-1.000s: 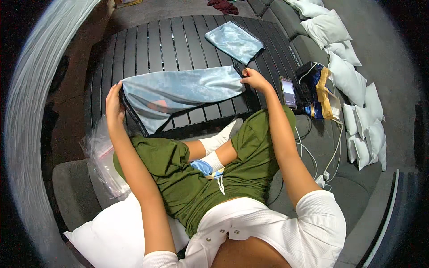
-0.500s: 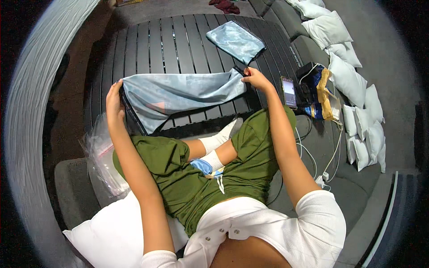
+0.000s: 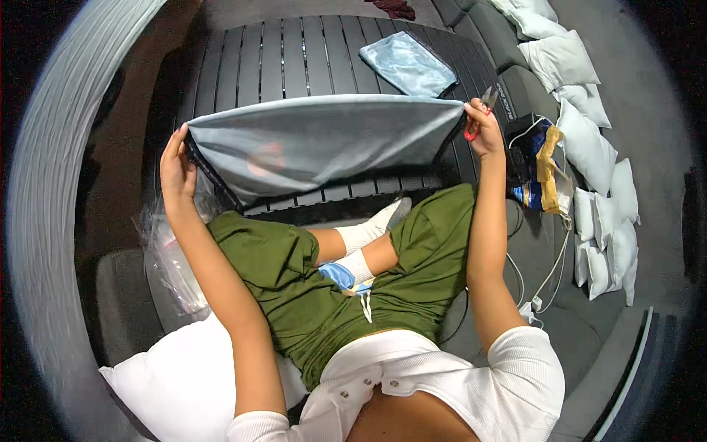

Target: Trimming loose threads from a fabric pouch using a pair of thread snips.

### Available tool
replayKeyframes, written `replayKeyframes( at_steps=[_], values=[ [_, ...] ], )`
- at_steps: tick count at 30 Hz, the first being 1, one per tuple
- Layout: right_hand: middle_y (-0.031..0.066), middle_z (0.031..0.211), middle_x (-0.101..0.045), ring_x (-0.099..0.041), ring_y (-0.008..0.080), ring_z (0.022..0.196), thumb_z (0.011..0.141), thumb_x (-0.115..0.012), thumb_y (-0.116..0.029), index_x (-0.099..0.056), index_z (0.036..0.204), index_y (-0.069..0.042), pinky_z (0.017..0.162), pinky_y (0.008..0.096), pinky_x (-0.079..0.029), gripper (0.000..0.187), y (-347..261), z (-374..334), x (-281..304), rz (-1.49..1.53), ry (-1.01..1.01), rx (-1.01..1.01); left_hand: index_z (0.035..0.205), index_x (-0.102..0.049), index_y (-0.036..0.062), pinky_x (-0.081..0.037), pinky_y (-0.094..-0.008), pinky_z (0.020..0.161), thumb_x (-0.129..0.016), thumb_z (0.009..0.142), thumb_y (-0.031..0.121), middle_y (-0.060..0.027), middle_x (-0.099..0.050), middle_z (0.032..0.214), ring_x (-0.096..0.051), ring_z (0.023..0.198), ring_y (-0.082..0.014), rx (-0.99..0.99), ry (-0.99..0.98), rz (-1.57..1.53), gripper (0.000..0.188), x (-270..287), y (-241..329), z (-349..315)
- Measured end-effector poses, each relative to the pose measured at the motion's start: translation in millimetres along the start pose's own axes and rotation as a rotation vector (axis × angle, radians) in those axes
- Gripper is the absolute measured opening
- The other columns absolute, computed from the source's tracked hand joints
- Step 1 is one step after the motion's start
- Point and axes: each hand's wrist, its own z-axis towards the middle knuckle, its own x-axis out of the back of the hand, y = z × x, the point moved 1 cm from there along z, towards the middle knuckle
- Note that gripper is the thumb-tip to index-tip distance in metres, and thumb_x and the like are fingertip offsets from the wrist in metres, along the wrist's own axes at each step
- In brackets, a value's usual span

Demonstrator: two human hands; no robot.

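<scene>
A pale blue-grey fabric piece with black edge strips [image 3: 324, 140] is stretched between my hands over the slatted black table [image 3: 280, 62]. My left hand [image 3: 178, 166] pinches its upper left corner, beside the black strip running down that side. My right hand [image 3: 486, 132] grips the upper right corner and also holds small scissors [image 3: 470, 135] with red handles, blades pointing up and away. A faint orange-red patch shows on the fabric, left of its middle. Beyond it on the table lies a folded light-blue fabric piece [image 3: 409, 62] with dark edges.
Clear plastic bags [image 3: 173, 265] lie left of my crossed legs, near a white pillow [image 3: 184, 376]. On the right are a blue-and-yellow bag [image 3: 545, 169] and white cables [image 3: 554, 258]. Several white cushions [image 3: 585, 136] line the grey sofa. Dark red cloth [image 3: 394, 9] lies far off.
My right hand has moved right and slightly up, pulling the sagging fabric taut. The scissors now show plainly in that hand. My left hand has shifted slightly left. The phone is now hidden.
</scene>
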Motion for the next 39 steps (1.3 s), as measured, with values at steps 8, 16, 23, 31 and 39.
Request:
replayKeyframes(
  at_steps=[8,16,23,31,39],
  values=[
    [-0.0074,0.066,-0.042,-0.038,0.0042,0.062,0.077,-0.061,-0.002,-0.037,0.065,-0.015,0.059,0.0194,-0.03,0.03,19.4,17.1,-4.9,-0.09,0.094,0.033,0.101,-0.061,0.0062,-0.039,-0.0183,0.071,-0.064,0.079,0.02,0.0017,-0.061,0.095,-0.053,0.082,-0.0063,-0.002,0.062,0.184,0.026,7.0,-6.0,7.1],
    [-0.0082,0.065,-0.037,-0.039,0.0023,0.06,0.078,-0.059,0.001,-0.036,0.063,-0.015,0.06,0.0174,-0.031,0.032,28.5,24.9,-2.3,-0.118,0.195,-0.083,0.103,-0.059,-0.0011,-0.043,-0.0211,0.074,-0.067,0.077,0.015,-0.0043,-0.061,0.099,-0.057,0.085,-0.0104,0.062,0.099,0.205,0.032,-4.1,-14.2,17.4],
    [-0.007,0.059,-0.038,-0.036,0.0059,0.052,0.074,-0.063,-0.003,-0.039,0.06,-0.015,0.052,0.0226,-0.029,0.03,54.1,52.5,-0.6,-0.244,0.193,-0.322,0.096,-0.06,-0.0009,-0.044,-0.0276,0.072,-0.057,0.082,0.015,-0.0055,-0.062,0.088,-0.057,0.078,-0.0142,0.193,-0.021,0.304,0.021,15.8,-69.4,74.4],
    [-0.0043,0.059,-0.044,-0.043,0.01,0.05,0.075,-0.062,-0.009,-0.047,0.064,-0.013,0.048,0.028,-0.036,0.02,77.9,54.4,1.3,-0.33,0.127,-0.428,0.1,-0.059,0.0015,-0.039,-0.0266,0.077,-0.056,0.083,0.022,-0.0045,-0.062,0.093,-0.056,0.085,-0.0144,0.233,0.073,0.637,0.026,-12.8,-87.0,54.7],
    [0.0207,0.095,-0.061,-0.058,0.0356,0.091,0.082,-0.048,-0.048,-0.059,0.09,0.002,0.077,0.0403,-0.046,0.052,89.6,55.4,35.3,-1.48,0.317,-0.255,0.091,-0.059,0.0035,-0.04,-0.0323,0.057,-0.062,0.076,0.04,-0.0017,-0.053,0.076,-0.048,0.063,-0.0149,0.3,-0.057,1.078,0.04,-4.3,-75.8,45.1]
  ],
)
